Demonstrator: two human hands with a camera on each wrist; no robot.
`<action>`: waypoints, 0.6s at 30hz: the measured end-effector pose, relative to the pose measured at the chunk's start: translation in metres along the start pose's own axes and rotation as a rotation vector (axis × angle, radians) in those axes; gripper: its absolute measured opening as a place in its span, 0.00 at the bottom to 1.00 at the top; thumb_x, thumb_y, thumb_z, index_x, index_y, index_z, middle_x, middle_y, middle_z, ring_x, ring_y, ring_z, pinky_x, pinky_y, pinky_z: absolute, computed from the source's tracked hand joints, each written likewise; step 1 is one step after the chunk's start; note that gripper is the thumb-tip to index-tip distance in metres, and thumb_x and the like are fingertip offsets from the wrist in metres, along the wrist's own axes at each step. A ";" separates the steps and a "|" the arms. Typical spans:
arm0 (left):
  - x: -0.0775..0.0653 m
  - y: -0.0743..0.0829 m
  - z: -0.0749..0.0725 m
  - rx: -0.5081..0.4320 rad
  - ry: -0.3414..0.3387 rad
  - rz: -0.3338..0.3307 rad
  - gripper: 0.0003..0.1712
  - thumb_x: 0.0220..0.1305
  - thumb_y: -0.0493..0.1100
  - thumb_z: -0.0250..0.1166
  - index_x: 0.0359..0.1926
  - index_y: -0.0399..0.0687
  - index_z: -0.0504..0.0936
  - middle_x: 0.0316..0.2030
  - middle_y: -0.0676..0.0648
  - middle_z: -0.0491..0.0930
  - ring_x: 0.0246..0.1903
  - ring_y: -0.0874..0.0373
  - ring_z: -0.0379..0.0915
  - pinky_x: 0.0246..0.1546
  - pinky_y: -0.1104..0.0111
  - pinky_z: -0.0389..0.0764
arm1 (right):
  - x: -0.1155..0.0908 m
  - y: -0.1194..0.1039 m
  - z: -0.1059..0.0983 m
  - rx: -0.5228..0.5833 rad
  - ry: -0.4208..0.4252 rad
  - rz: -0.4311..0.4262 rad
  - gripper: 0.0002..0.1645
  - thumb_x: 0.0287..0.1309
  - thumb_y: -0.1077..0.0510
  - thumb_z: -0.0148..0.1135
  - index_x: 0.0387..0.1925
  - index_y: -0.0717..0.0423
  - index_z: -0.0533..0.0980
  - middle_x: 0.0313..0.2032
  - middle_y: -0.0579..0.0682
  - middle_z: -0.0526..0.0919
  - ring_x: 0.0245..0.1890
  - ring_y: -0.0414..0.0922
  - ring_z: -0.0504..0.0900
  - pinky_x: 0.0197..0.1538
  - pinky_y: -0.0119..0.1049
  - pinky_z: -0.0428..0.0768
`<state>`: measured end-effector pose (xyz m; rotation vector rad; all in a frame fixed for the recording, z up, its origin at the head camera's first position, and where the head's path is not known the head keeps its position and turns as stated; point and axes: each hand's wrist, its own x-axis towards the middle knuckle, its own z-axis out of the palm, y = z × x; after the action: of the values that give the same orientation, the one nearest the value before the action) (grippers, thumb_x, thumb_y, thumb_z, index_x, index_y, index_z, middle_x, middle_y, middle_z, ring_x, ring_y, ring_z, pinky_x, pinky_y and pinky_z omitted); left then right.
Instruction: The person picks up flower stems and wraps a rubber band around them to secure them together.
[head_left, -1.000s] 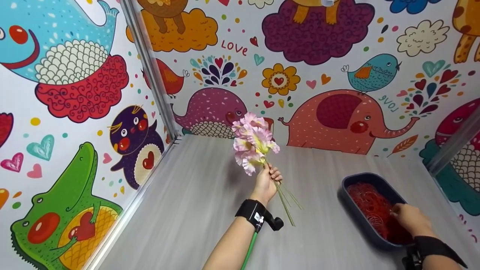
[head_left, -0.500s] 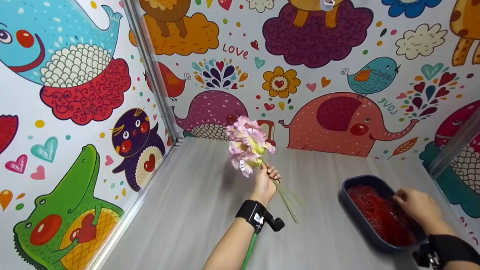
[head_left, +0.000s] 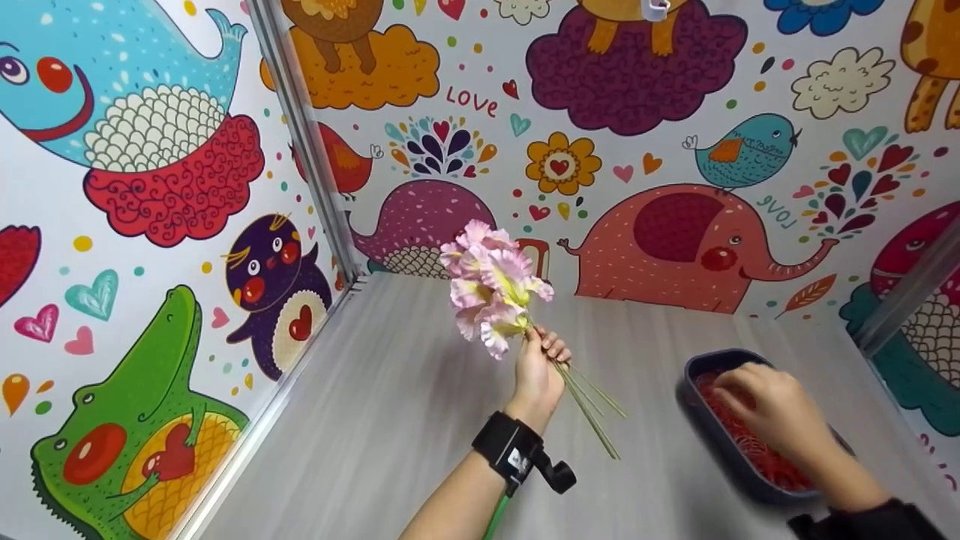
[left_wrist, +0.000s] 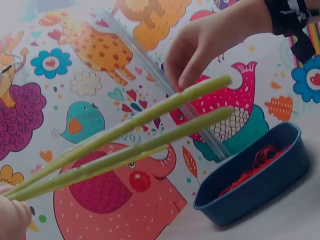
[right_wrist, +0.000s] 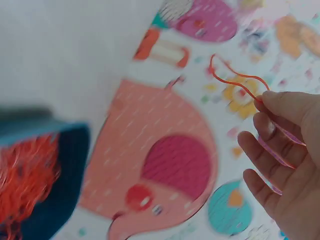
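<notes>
While cartoon prints are covering the back wall (head_left: 600, 199), red lettering (head_left: 471, 101) on it is reading "LOVE"; smaller green lettering (head_left: 776, 211) by the printed elephant (head_left: 660, 255) is looking like the same word reversed. Grey table (head_left: 397, 427) is running up to that wall. Dark blue tray (left_wrist: 257, 187) is sitting on the table's right side, holding a heap of red bands (head_left: 772, 457). Pink flowers (head_left: 495, 285) are tilting up-left over the table, their green stems (left_wrist: 145, 148) sticking out down-right. Left hand (head_left: 540, 371) is gripping the stems just below the blooms, fingers wrapped round. Right hand (head_left: 772, 401) is hovering above the tray, apart from it; thumb and index are pinching, other fingers spreading, slightly bent. Black strap (head_left: 495, 439) is circling the left wrist, green cable (head_left: 495, 514) trailing from it. White label (head_left: 517, 460) on that strap is showing too small to read. Thin red loop (right_wrist: 227, 81) is projecting from the right-hand pinch.
</notes>
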<state>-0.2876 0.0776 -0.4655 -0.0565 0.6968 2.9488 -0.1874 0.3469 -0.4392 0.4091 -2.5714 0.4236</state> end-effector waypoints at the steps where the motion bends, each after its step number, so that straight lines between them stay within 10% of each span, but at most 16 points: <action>1: -0.002 0.000 0.000 -0.004 0.005 0.001 0.19 0.78 0.49 0.30 0.32 0.51 0.61 0.20 0.57 0.57 0.18 0.68 0.52 0.21 0.79 0.57 | -0.002 -0.007 0.002 0.014 0.014 -0.029 0.13 0.41 0.64 0.76 0.28 0.47 0.81 0.27 0.36 0.79 0.28 0.35 0.75 0.33 0.35 0.78; 13: -0.013 0.000 -0.008 -0.011 0.032 0.053 0.19 0.77 0.50 0.30 0.31 0.51 0.61 0.21 0.57 0.57 0.18 0.68 0.51 0.22 0.79 0.56 | -0.037 -0.055 0.023 0.248 -0.027 -0.319 0.27 0.32 0.67 0.79 0.30 0.34 0.78 0.32 0.27 0.76 0.33 0.31 0.73 0.42 0.27 0.69; 18: -0.014 -0.003 -0.005 -0.022 0.040 0.063 0.19 0.77 0.49 0.31 0.30 0.52 0.62 0.20 0.57 0.58 0.17 0.69 0.52 0.22 0.79 0.57 | -0.038 -0.064 0.031 0.385 -0.007 -0.474 0.19 0.43 0.62 0.76 0.33 0.38 0.78 0.32 0.34 0.77 0.34 0.34 0.73 0.45 0.24 0.66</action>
<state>-0.2729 0.0764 -0.4704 -0.0972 0.6846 3.0237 -0.1463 0.2850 -0.4707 1.1243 -2.2877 0.7346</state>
